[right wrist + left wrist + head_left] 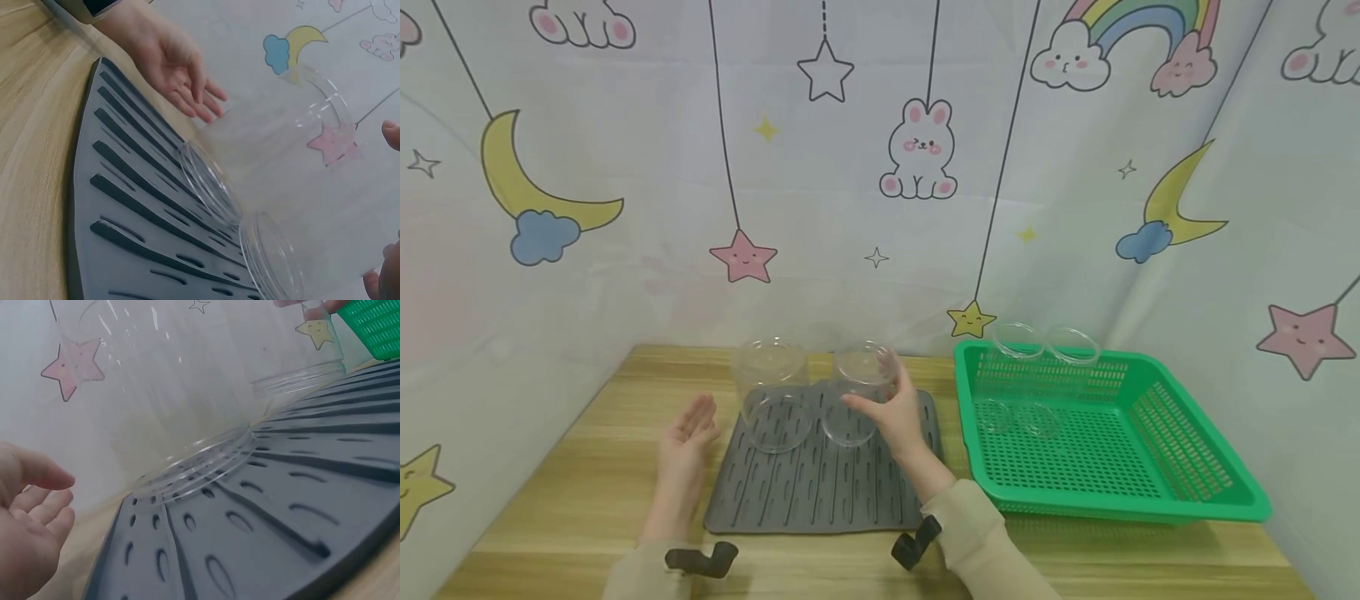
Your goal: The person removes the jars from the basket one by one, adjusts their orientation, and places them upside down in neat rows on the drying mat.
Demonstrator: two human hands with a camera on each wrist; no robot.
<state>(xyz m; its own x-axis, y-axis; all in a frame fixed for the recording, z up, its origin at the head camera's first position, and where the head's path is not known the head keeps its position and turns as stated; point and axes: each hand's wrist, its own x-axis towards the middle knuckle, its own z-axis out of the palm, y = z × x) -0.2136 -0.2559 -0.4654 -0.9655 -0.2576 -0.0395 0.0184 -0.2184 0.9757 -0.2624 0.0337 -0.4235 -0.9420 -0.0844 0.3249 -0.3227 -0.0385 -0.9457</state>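
Note:
Two clear plastic jars stand side by side on a grey ridged drying mat (pixel 820 508), their ridged ends down. My right hand (pixel 898 417) grips the right jar (pixel 853 400), thumb across its near side and fingers round its right side. In the right wrist view, only parts of that hand show at the right edge. Left of the mat, my left hand (pixel 685 433) is held apart from the left jar (pixel 772 392), palm turned towards it, fingers loosely bent and holding nothing.
A green plastic basket (pixel 1112 504) stands right of the mat, with two more clear containers (pixel 1018 342) inside, their rims above its back wall. Wooden tabletop (pixel 595 450) surrounds the mat. Behind hangs a white curtain (pixel 820 183) printed with stars, moons and rabbits.

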